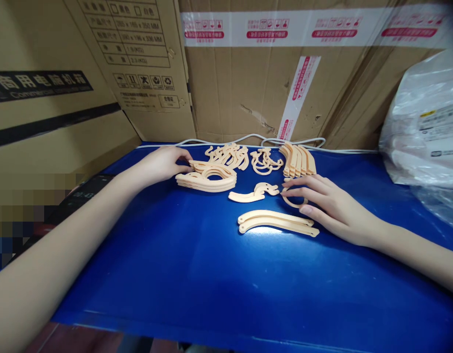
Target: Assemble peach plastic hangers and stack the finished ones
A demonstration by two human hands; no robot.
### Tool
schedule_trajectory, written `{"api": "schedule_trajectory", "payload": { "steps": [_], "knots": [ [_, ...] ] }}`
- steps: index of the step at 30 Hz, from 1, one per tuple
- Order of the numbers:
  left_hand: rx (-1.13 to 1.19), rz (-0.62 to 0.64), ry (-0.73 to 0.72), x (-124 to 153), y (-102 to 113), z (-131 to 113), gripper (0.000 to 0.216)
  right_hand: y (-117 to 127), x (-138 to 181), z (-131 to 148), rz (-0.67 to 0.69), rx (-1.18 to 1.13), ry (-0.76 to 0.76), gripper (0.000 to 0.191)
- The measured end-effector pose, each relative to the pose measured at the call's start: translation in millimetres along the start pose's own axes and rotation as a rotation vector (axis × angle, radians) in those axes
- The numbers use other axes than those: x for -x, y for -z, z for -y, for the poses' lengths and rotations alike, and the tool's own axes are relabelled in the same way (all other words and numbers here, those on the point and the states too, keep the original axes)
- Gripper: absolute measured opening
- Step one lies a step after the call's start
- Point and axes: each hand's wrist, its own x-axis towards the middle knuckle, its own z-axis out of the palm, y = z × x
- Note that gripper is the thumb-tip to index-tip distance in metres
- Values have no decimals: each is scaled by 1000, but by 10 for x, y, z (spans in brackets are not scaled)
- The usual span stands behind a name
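My left hand (165, 164) is at the left end of a stack of beige plastic pieces (206, 184) with an oval opening. Its thumb and fingers are closed on the end of an upper piece. On the right, my right hand (325, 208) has its thumb and fingertips around a thin ring-shaped beige piece (294, 202), which lies low over the table. Just left of those fingertips are a short curved arm piece (246, 197) and a hook-like piece (266, 188). Two long curved arm pieces (278, 224) lie side by side nearer to me.
Behind are a pile of small curved pieces (228, 156), several hooks (265, 162) and a row of arm pieces (299, 161) on the blue table (167, 274). Cardboard boxes (234, 88) wall the back. A plastic bag (428, 117) is at right, a phone (85, 193) at left.
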Motion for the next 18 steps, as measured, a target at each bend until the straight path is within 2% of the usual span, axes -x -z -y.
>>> {"api": "schedule_trajectory", "payload": {
  "steps": [18],
  "knots": [
    [-27,-35,-76,14,19,67,34,0,10,-12,11,4,1,32]
  ]
}}
